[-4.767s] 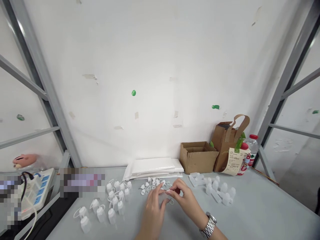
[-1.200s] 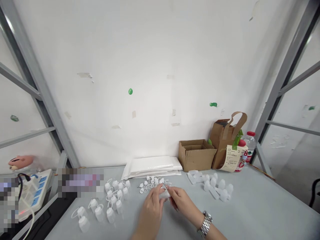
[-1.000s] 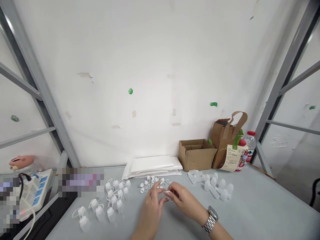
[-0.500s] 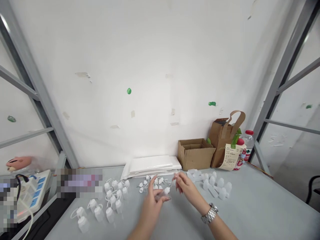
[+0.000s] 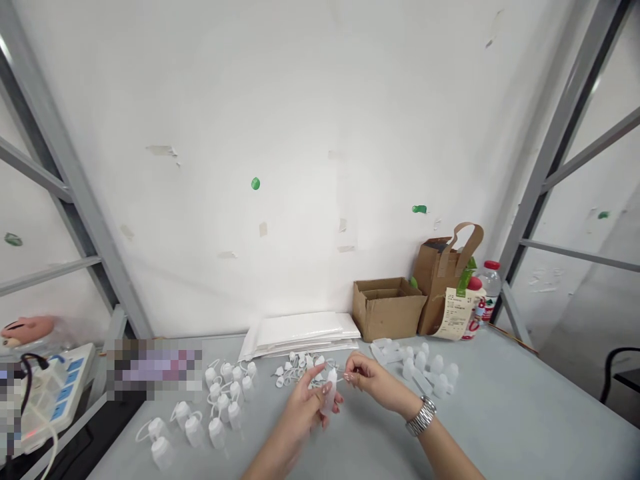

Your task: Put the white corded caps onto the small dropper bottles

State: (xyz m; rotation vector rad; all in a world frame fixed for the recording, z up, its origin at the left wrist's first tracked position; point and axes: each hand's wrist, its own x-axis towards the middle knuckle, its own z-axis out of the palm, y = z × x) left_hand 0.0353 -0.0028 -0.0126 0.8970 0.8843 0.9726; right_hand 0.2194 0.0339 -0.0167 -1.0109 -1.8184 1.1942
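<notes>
On the grey tabletop [image 5: 520, 407], left fingers [image 5: 311, 399] wrap a translucent plastic bottle [image 5: 329, 393]; right fingers [image 5: 353, 377] pinch narrowly.

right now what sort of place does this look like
Probably a small packing or assembly bench: rows of white plastic bottles, a stack of white mailer bags and an open cardboard box.

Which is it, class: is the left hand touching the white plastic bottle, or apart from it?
Touching: the head view shows the left hand holding the white plastic bottle against its fingers.

caps [image 5: 300, 371] ahead, bottles [image 5: 223, 403] left, more bottles [image 5: 425, 370] right
</notes>
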